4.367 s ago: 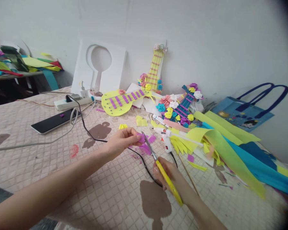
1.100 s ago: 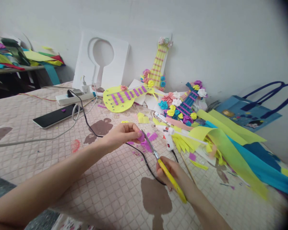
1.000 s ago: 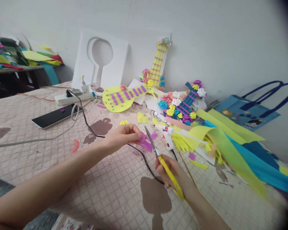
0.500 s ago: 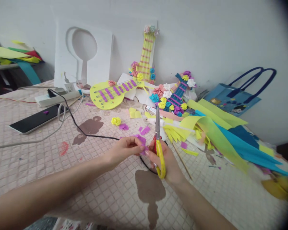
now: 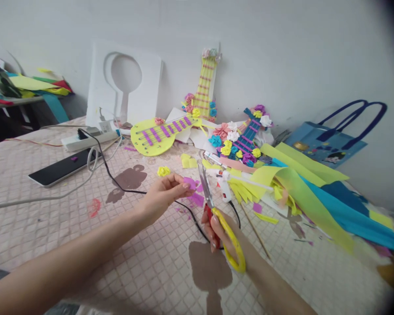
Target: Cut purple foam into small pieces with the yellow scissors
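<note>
Between thumb and fingers, my left hand (image 5: 167,192) pinches a small piece of purple crepe paper (image 5: 191,183). My right hand (image 5: 221,232) grips scissors (image 5: 209,201) with one red and one yellow handle, the blades slightly apart and pointing up and away from me. The blade tips sit just right of the purple piece, not visibly touching it. Below and behind it, more purple paper scraps (image 5: 196,200) lie on the tablecloth. A yellow paper flower (image 5: 163,171) rests beyond my left hand. The white glue gun (image 5: 226,186) lies just past the scissors.
A yellow paper guitar (image 5: 156,139) and a flower-covered blue one (image 5: 248,135) lie at the back. Yellow and blue crepe strips (image 5: 328,199) spread on the right, before a blue bag (image 5: 325,140). At left are a phone (image 5: 64,167), a power strip (image 5: 85,139) and cables. A wooden stick (image 5: 255,229) lies right.
My hands have moved apart. My right hand has shifted down with the scissors, whose blades have opened and tilted left. My left hand still pinches the purple paper, now raised a little.
</note>
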The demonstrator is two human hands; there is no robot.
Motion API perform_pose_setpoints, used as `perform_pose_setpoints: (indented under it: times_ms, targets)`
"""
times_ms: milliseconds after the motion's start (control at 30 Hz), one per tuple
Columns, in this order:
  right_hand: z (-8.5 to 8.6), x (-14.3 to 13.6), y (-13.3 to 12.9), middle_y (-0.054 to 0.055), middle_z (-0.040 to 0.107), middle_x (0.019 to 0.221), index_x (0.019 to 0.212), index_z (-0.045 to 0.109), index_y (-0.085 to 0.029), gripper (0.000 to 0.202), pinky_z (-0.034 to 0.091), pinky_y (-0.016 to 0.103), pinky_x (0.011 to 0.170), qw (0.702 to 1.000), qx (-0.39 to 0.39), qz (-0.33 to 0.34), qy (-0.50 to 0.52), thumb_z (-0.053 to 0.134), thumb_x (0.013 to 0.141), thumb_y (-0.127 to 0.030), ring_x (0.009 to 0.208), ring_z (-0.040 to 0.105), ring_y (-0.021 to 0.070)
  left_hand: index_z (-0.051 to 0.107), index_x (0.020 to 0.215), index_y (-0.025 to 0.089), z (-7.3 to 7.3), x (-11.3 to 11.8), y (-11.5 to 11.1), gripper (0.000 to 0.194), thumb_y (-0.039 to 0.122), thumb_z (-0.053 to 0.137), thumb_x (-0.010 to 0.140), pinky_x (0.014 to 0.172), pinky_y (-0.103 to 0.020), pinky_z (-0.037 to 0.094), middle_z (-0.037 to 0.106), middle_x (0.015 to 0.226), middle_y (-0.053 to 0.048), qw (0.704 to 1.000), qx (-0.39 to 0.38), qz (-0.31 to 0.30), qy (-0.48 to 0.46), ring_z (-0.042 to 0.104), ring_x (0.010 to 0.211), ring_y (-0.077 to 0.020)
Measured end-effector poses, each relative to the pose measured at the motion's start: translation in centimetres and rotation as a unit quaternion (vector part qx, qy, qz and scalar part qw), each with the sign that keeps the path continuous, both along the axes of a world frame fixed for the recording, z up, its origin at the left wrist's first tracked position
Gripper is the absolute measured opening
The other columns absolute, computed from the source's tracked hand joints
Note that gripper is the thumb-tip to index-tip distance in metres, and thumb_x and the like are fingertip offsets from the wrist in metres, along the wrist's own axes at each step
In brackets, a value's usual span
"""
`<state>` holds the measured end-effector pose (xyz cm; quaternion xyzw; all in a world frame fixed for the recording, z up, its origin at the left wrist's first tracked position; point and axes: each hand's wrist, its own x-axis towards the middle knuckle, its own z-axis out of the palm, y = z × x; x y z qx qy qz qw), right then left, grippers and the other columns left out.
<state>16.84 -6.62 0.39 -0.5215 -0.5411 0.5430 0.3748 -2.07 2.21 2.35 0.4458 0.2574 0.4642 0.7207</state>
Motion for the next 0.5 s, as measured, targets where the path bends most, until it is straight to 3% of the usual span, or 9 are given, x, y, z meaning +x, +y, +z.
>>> perform_pose_setpoints:
  times_ms: [233,500]
  targets:
    - [0.67,-0.18,-0.36,-0.008,0.039,0.057,0.082,0.046,-0.021,0.055,0.042,0.020,0.039,0.999,0.008,0.028,-0.024,0.048,0.081,-0.076,0.043,0.038,0.0076,0.062,0.077,0.016,-0.15,-0.14,0.33,0.019,0.026,0.077,0.077,0.083,-0.028,0.053,0.072,0.080,-0.001,0.999,0.018,0.030,-0.018,0.068,0.077,-0.0123]
    - [-0.18,0.00,-0.29,-0.008,0.038,0.055,0.083,0.048,-0.021,0.056,0.039,0.019,0.036,0.997,0.029,0.031,-0.072,0.047,0.081,-0.077,0.040,0.037,0.0071,0.061,0.074,0.016,0.10,0.06,-0.04,0.021,0.026,0.080,0.073,0.079,-0.027,0.052,0.072,0.074,0.000,0.999,0.003,0.036,-0.023,0.067,0.072,-0.0113]
